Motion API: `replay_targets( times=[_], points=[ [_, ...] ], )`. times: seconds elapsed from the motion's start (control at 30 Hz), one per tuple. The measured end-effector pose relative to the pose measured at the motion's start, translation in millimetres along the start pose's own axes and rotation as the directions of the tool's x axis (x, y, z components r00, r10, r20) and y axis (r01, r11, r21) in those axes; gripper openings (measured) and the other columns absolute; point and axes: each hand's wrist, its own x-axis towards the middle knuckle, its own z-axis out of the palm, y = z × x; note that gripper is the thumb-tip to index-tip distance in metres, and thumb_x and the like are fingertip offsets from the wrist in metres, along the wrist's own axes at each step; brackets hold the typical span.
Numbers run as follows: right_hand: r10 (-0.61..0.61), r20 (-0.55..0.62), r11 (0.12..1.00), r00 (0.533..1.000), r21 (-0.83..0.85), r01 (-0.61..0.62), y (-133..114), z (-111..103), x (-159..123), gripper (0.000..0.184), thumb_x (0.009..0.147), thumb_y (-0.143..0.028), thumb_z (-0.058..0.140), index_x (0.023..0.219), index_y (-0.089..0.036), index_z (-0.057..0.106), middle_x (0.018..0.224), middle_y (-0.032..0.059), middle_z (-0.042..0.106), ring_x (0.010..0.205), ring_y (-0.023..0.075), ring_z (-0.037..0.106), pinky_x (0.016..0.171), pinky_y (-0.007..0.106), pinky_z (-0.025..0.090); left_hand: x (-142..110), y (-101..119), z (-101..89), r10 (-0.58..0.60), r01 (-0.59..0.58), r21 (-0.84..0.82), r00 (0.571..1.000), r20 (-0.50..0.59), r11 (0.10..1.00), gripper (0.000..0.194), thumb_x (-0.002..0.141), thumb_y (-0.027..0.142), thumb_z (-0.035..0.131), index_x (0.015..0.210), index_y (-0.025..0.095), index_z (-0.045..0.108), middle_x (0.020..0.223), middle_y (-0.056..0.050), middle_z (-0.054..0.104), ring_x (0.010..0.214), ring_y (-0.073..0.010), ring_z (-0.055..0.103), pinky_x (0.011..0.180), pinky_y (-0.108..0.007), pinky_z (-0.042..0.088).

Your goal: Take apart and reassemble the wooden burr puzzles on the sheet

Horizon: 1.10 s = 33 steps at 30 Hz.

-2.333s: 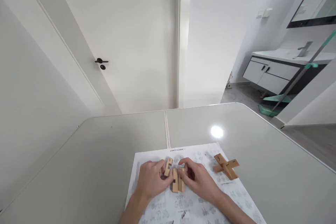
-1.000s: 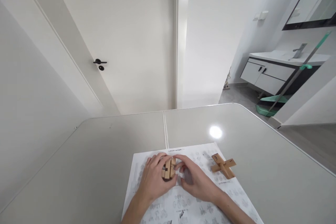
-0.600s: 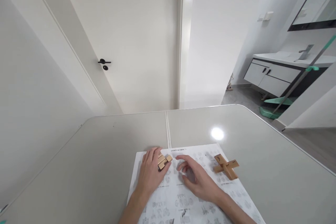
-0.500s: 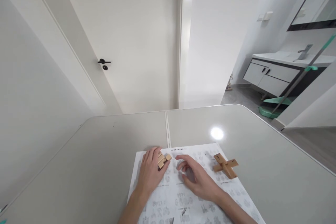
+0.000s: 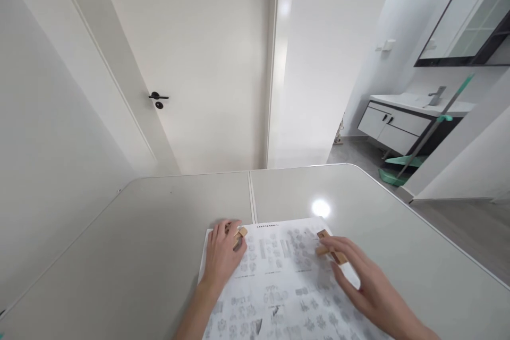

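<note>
My left hand (image 5: 223,247) is curled over light wooden puzzle pieces (image 5: 241,234) on the printed sheet (image 5: 271,276). Only the pieces' ends show past the thumb and fingers; the rest is hidden under the hand. Over at the sheet's right edge, my right hand (image 5: 360,273) reaches across a crossed wooden puzzle assembly (image 5: 340,258). Its thumb and fingers are apart, on either side of the assembly, and partly cover it. Whether the fingertips touch the wood cannot be made out. A dark marking shows on one end of the assembly.
The sheet, with rows of small grey drawings, lies on a grey table (image 5: 139,255) with a seam (image 5: 252,196) down its middle. Beyond the table stands a white door (image 5: 207,64) with a black handle (image 5: 158,96). At right are a washbasin cabinet (image 5: 392,125) and a green dustpan (image 5: 392,177).
My right hand has moved right, from beside the left hand to the crossed assembly. My left hand stays over its pieces, covering more of them. The view has shifted slightly.
</note>
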Motion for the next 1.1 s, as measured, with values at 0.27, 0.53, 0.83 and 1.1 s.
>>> replay_targets(
  times=[0.27,0.53,0.83,1.1],
  points=[
    [0.175,-0.034,0.972,0.984,-0.151,-0.178,41,-26,-4,0.037,0.102,-0.044,0.043,0.137,-0.032,0.047,0.140,0.0137,0.054,0.107,0.0304,0.066,0.068,0.037,0.060,-3,-3,1.6,0.018,-0.019,-0.010,0.999,-0.038,1.000,0.019,0.093,0.034,0.061,0.109,0.030,0.071,0.115,-0.008,0.063,0.102,-0.0290,0.061,0.087,-0.044,0.049],
    [0.178,0.072,0.966,0.981,-0.202,-0.160,41,-18,4,0.039,0.102,-0.051,0.044,0.136,-0.033,0.049,0.143,0.0127,0.050,0.084,0.0232,0.069,0.071,0.040,0.060,-6,-6,2.5,0.069,-0.070,-0.025,0.997,-0.041,0.997,0.021,0.096,0.026,0.053,0.110,0.029,0.070,0.119,-0.008,0.062,0.109,-0.0284,0.060,0.091,-0.044,0.048],
    [0.173,-0.067,0.946,0.983,-0.268,-0.185,49,-3,3,0.034,0.100,-0.052,0.047,0.122,-0.028,0.059,0.127,0.0124,0.058,0.113,0.0306,0.062,0.080,0.041,0.058,-8,-5,-1.7,0.069,-0.068,0.020,0.995,-0.077,0.997,0.017,0.090,0.019,0.053,0.098,0.025,0.068,0.107,-0.008,0.064,0.098,-0.0274,0.061,0.084,-0.043,0.049],
    [0.368,-0.103,0.920,0.924,-0.102,-0.378,63,-9,-1,0.037,0.097,-0.053,0.047,0.117,-0.024,0.060,0.120,0.0131,0.062,0.102,0.0283,0.066,0.080,0.040,0.054,-16,-25,-16.4,0.125,-0.125,0.006,0.991,-0.044,0.992,0.014,0.091,0.026,0.054,0.095,0.025,0.067,0.106,-0.007,0.067,0.098,-0.0266,0.064,0.087,-0.042,0.052]
  ],
)
